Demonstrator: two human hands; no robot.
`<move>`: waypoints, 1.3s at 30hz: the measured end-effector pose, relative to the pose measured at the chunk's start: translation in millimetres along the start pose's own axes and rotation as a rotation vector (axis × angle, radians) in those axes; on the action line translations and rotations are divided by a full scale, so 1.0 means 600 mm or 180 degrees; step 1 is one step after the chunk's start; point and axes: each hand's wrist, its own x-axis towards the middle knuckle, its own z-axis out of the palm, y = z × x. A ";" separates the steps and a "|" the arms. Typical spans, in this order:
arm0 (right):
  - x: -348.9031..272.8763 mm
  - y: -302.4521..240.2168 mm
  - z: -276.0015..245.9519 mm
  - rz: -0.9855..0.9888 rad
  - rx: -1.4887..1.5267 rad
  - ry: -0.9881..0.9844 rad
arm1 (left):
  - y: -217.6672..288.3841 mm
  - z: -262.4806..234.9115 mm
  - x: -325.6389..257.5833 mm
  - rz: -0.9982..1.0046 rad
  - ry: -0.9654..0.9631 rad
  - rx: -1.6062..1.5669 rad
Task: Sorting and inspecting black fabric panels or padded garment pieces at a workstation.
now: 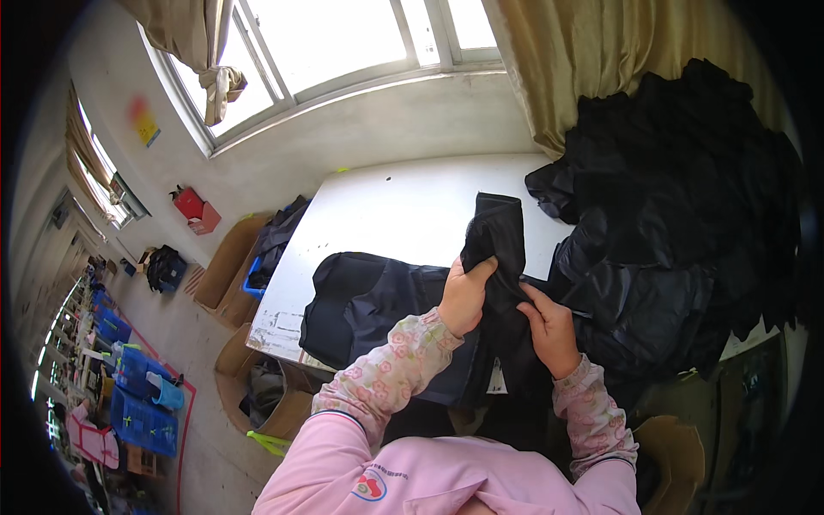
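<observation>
At 8 o'clock from the middle of the view, another person in pink (92, 439) is beside stacked blue bins (144, 422) on the far floor. A red box (190, 204) is on the wall between 9 and 10 o'clock. A cardboard box (225, 257) stands at 9 o'clock, beside the table; a second carton (299, 414), with dark cloth inside, sits between 7 and 8.

A bright window (335, 39) fills 11 to 12 o'clock, above the white table (378, 206). On the table's near left part lies a dark, flat piece of cloth (365, 296), at 8 o'clock from the black cloth (502, 227) that the person is handling. That black cloth is raised over the table, right of the middle, its folded upper end pointing to 12.

The left hand (462, 300) is closed on the cloth's left edge, thumb on top, the other fingers mostly hidden. The right hand (554, 336) is at the cloth's right edge, thumb and forefinger slightly apart, their tips against it; whether they pinch it I cannot tell. Both forearms wear flowered sleeves (390, 365).

A tan curtain (584, 64) hangs between 1 and 2 o'clock, and a large heap of black cloth pieces (678, 180) covers 2 to 3.
</observation>
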 end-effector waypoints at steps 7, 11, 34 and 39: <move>0.054 -0.024 -0.101 -0.0059 0.0080 0.0694 | 0.015 -0.072 0.006 -0.1105 -0.1723 0.0564; 0.106 -0.063 -0.157 -0.1233 -0.0952 0.0892 | -0.003 -0.070 -0.015 -0.2085 -0.3223 0.2516; 0.017 -0.082 -0.084 -0.0803 -0.1224 -0.0127 | 0.002 -0.011 0.003 -0.0328 -0.0771 0.0229; 0.019 -0.075 -0.133 -0.0408 -0.1307 -0.0301 | 0.043 -0.037 0.008 -0.0627 -0.0270 -0.0412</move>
